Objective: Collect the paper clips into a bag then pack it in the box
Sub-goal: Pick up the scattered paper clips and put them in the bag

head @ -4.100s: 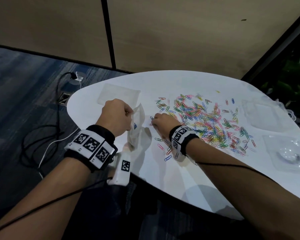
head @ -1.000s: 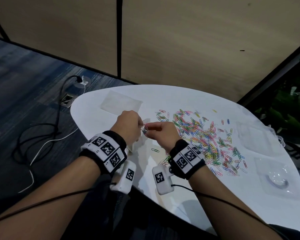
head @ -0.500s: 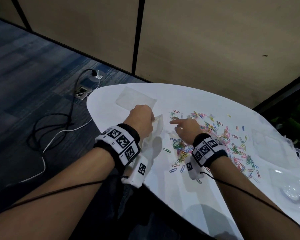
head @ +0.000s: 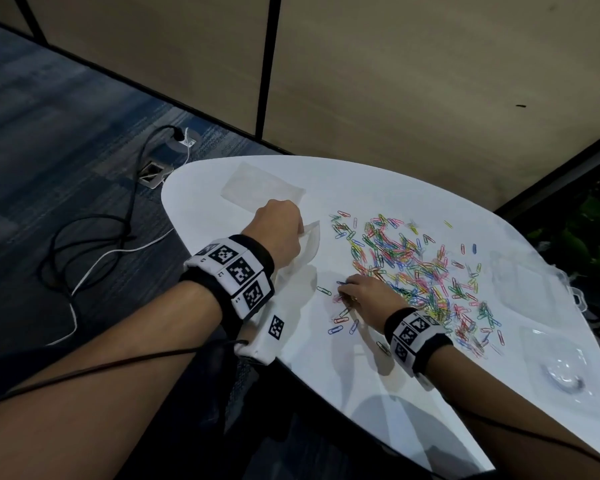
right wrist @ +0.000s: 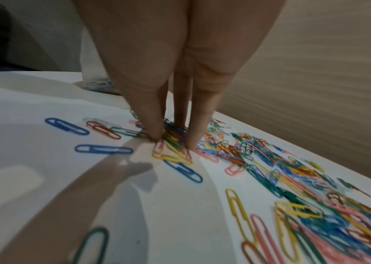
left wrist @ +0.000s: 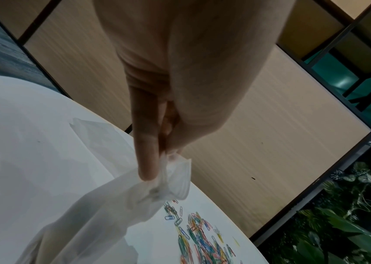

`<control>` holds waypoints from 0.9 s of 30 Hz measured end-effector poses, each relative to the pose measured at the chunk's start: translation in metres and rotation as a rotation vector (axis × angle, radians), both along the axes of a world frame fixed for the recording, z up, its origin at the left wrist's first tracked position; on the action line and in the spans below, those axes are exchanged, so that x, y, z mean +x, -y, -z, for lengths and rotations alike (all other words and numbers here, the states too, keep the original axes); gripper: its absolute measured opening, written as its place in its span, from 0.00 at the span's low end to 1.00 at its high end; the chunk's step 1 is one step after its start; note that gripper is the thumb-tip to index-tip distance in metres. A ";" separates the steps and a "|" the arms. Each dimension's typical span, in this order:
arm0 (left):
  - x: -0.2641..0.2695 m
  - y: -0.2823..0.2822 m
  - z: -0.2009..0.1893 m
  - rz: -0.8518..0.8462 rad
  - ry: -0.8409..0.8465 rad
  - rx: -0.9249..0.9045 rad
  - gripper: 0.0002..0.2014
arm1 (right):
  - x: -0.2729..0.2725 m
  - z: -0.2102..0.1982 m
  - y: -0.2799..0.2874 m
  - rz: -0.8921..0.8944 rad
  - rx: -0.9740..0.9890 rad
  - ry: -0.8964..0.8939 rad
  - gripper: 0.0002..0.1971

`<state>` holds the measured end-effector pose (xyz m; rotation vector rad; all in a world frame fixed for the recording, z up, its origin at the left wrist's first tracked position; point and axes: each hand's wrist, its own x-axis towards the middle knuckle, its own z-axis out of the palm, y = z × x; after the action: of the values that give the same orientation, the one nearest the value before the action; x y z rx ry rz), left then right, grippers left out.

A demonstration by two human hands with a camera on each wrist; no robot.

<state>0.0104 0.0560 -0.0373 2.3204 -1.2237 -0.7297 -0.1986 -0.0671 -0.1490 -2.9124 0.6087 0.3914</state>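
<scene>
You are working in what looks like an office or meeting corner. Under you lies blue-grey striped carpet tile (head: 66, 116), with a square metal floor socket box (head: 152, 173) set into it. Near that is a round floor outlet (head: 185, 143), where a black cable (head: 137, 174) and a thin white cable (head: 118, 252) plug in. Tall tan wall panels (head: 413, 81) split by black vertical strips (head: 269, 64) stand behind the rounded white table (head: 326, 375). Coloured paper clips (head: 413, 271) lie scattered on it. Leafy green plants (left wrist: 349, 223) grow to your right.

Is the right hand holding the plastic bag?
No, the left hand pinches the bag at its rim, while the right hand has its fingertips down on the paper clips.
</scene>
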 end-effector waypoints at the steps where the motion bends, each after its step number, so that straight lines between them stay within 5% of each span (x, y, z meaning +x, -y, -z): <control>1: -0.002 0.000 0.000 0.009 0.006 0.005 0.14 | 0.000 0.000 0.001 0.031 0.006 -0.003 0.09; 4: -0.006 0.001 -0.001 0.027 0.017 0.020 0.15 | -0.001 -0.004 0.006 0.181 0.051 0.045 0.10; 9: -0.011 0.003 0.000 0.042 0.004 0.026 0.16 | -0.014 -0.025 0.017 0.676 0.327 0.404 0.09; 15: -0.023 0.012 0.003 0.052 -0.029 0.012 0.16 | 0.004 -0.078 0.009 0.951 1.148 0.919 0.07; 19: -0.028 0.017 0.001 0.038 -0.039 0.001 0.17 | 0.030 -0.078 -0.010 1.105 1.603 1.056 0.16; 23: -0.032 0.019 0.000 -0.001 -0.053 -0.038 0.14 | 0.047 -0.064 -0.029 1.139 1.459 0.951 0.05; 27: -0.034 0.019 -0.001 0.006 -0.047 -0.047 0.12 | 0.057 -0.057 -0.038 0.944 1.051 0.786 0.14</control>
<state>-0.0238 0.0373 -0.0361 2.2498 -1.2147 -0.7456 -0.1418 -0.0290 -0.0920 -1.3650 1.0601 -0.4240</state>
